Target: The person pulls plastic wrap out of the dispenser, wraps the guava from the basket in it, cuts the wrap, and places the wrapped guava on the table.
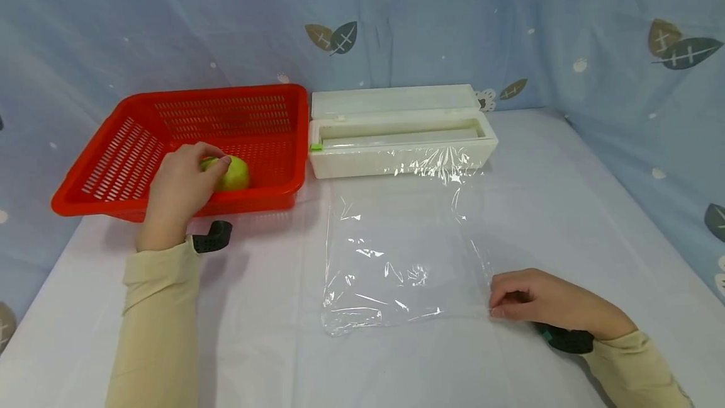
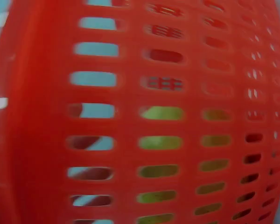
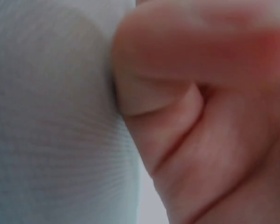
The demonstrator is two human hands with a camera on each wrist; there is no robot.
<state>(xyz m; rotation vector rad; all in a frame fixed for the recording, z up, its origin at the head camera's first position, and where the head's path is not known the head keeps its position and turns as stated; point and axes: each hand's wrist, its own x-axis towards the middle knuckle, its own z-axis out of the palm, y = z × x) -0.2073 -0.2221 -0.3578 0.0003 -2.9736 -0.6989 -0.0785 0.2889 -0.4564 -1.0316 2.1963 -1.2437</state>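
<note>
My left hand (image 1: 184,178) reaches over the near rim of a red plastic basket (image 1: 283,191), its thumb and fingers curled around a round yellow-green fruit, apparently an apple (image 1: 236,176). Through the slots in the left wrist view, parts of the apple (image 2: 161,142) show, but the grasp itself is hidden. A sheet of clear plastic wrap (image 1: 396,257) lies spread on the white cloth. At its front right corner my right hand (image 1: 544,301) pinches the edge with thumb and fingers. Up close, the right wrist view shows curled fingers (image 3: 177,60) against pale cloth; the film cannot be made out.
A white wrap dispenser box (image 1: 396,159) with its lid (image 1: 391,102) raised stands at the back, right of the basket. The film runs out over its front. A green tab (image 1: 316,147) sits at its left end. Behind hangs a blue leaf-print curtain (image 1: 425,30).
</note>
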